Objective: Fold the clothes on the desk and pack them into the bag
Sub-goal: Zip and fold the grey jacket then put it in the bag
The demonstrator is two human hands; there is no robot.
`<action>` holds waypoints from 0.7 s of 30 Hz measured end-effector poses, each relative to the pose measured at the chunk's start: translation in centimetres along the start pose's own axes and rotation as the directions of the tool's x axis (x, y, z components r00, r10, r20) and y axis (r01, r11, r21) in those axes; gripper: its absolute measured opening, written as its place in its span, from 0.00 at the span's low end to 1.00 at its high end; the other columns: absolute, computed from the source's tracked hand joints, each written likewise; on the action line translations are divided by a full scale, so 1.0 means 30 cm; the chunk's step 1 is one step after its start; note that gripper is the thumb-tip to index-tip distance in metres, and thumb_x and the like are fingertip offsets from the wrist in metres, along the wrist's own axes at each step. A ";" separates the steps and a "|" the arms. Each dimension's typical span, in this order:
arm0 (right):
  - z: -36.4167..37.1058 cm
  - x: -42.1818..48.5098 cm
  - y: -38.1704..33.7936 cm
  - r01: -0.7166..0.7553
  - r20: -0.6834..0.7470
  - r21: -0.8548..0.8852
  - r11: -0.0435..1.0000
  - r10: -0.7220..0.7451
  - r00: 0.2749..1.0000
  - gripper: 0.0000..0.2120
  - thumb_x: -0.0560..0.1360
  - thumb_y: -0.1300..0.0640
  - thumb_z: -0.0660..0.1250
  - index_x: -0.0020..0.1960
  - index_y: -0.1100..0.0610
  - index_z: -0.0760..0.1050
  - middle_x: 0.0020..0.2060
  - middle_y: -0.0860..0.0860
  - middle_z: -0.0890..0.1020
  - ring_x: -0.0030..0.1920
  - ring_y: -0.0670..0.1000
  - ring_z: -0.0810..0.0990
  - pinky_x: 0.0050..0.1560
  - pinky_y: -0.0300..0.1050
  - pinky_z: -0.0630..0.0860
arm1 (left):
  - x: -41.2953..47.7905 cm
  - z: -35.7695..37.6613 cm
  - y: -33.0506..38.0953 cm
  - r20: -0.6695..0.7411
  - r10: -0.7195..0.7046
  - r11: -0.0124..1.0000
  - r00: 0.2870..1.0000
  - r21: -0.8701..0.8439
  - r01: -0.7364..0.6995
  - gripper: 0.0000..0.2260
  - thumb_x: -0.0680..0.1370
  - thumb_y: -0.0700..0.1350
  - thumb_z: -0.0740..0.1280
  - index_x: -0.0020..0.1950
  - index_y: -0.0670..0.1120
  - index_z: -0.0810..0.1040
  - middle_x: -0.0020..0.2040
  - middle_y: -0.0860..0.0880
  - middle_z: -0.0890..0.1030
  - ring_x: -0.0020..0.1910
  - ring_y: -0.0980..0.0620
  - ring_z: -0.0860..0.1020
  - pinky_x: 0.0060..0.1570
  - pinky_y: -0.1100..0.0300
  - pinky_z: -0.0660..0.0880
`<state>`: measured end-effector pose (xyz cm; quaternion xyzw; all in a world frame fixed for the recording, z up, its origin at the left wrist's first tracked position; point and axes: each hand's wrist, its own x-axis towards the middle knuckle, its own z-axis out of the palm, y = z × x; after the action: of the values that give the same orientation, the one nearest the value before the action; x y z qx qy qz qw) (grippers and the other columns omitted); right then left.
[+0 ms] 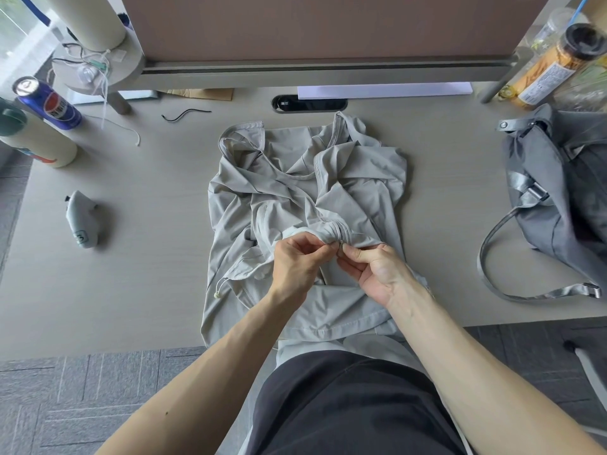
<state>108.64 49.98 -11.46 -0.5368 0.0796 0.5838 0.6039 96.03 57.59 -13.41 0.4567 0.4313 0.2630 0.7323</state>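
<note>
Jacket: a light grey zip jacket [295,205] lies crumpled at the centre of the desk [147,224], hem hanging over the near edge.
Left hand: left hand [297,266] pinches bunched fabric beside the zipper.
Right hand: right hand [377,274] pinches the zipper pull [340,246].
Bag: grey bag [551,192] lies at the right of the frame.
Can: blue can [49,103], upper left.

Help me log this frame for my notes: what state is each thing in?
jacket: unfolded, rumpled, flat on the desk.
left hand: pinches jacket at its zipper.
right hand: pinches jacket at its zipper.
bag: slumped on the desk, strap loose.
can: upright.
bottle: cap on.
</note>
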 end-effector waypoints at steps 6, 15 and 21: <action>-0.005 -0.010 -0.006 -0.046 -0.039 -0.016 0.999 0.045 0.998 0.06 0.73 0.73 0.66 0.44 0.65 0.79 0.34 0.56 0.85 0.35 0.50 0.84 0.37 0.43 0.82 | -0.004 -0.016 -0.001 0.075 0.035 0.995 0.997 0.091 -0.042 0.08 0.71 0.33 0.77 0.35 0.41 0.80 0.35 0.37 0.82 0.36 0.43 0.80 0.40 0.52 0.77; 0.014 -0.002 0.004 -0.098 -0.127 0.093 0.991 0.109 0.986 0.09 0.72 0.76 0.65 0.44 0.64 0.79 0.33 0.55 0.84 0.33 0.49 0.84 0.35 0.40 0.81 | -0.023 -0.018 0.011 0.127 0.008 0.996 0.992 0.090 -0.019 0.11 0.71 0.30 0.75 0.34 0.42 0.79 0.34 0.39 0.80 0.35 0.45 0.76 0.37 0.53 0.73; 0.035 -0.009 0.008 -0.104 -0.130 0.104 0.989 0.117 0.985 0.10 0.74 0.75 0.63 0.45 0.63 0.79 0.33 0.55 0.84 0.33 0.49 0.84 0.34 0.40 0.81 | -0.026 -0.023 -0.007 0.115 -0.019 0.999 0.993 0.049 0.014 0.11 0.70 0.32 0.76 0.34 0.44 0.79 0.33 0.39 0.78 0.35 0.43 0.75 0.39 0.49 0.72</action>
<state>107.82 50.52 -10.97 -0.5404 0.1784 0.5739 0.5889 95.05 57.20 -13.45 0.4851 0.3982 0.2196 0.7469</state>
